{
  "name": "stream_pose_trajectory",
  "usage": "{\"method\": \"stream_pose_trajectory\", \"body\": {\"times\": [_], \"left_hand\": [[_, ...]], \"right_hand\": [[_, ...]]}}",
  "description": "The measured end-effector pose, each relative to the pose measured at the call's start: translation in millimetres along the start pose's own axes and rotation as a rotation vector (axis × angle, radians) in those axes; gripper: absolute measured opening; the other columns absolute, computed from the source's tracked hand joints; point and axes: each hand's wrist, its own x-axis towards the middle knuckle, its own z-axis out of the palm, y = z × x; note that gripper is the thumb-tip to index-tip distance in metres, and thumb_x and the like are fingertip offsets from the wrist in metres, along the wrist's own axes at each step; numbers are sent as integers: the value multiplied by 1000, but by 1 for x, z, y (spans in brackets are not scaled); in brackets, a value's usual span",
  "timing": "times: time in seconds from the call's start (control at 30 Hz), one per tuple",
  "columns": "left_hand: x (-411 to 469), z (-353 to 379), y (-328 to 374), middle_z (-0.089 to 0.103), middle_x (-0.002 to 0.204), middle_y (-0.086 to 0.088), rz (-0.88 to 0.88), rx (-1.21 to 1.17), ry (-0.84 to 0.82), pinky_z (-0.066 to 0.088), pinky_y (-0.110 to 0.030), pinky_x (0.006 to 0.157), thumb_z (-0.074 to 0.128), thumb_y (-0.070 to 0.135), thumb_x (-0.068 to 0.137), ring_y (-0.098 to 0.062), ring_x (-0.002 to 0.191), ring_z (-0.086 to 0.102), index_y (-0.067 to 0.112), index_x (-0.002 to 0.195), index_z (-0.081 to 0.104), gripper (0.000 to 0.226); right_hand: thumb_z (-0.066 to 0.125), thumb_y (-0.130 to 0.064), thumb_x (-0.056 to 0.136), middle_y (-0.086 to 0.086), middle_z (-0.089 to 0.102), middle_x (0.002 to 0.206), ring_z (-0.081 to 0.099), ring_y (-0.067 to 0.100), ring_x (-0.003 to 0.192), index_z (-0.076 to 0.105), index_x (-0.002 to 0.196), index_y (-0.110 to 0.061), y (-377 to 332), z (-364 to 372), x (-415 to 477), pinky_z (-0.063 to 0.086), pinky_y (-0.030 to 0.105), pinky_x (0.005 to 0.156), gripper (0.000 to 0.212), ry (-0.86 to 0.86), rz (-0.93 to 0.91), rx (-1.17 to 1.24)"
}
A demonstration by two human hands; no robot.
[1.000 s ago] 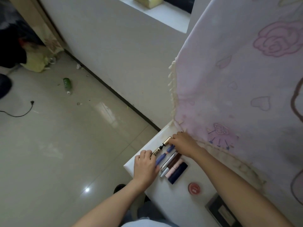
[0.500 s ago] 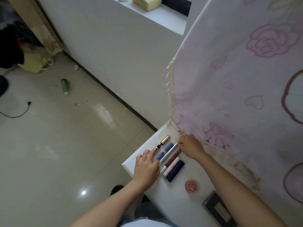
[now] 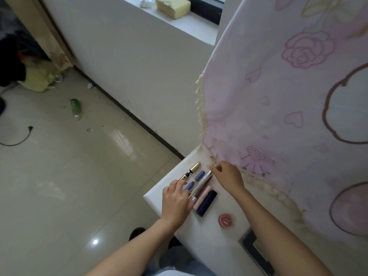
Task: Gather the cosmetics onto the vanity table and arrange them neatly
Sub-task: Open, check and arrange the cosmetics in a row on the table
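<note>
white vanity table point(image 3: 209, 234), corner view: slim cosmetics lie in a close diagonal row, from a gold-capped black tube point(image 3: 191, 171) through a blue pen point(image 3: 199, 175), silver pen point(image 3: 203, 181) and pink tube point(image 3: 204, 196) to a navy tube point(image 3: 207, 203). a round red tin point(image 3: 225, 220) lies apart from the row, with a dark flat frame point(image 3: 254, 251) further along the tabletop.

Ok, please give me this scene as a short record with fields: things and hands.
table: white, corner in view
side by side: gold tube, blue pen, silver pen, pink tube, navy tube
apart: red tin, nearer the person
left hand: rests on blue pen's near end
right hand: curled at silver pen's far end; grip unclear
</note>
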Motion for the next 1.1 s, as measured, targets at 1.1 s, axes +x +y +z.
{"method": "stream_pose_trajectory", "body": {"times": [1.1], "left_hand": [[69, -201, -55, 57, 65, 6, 420, -919, -333, 38, -6, 63, 70, 8, 77, -3, 64, 52, 18, 79, 75, 11]], "right_hand": [[51, -18, 92, 4, 57, 50, 46, 10, 36, 54, 63, -8, -135, -42, -184, 32, 17, 38, 31, 418, 62, 827]]}}
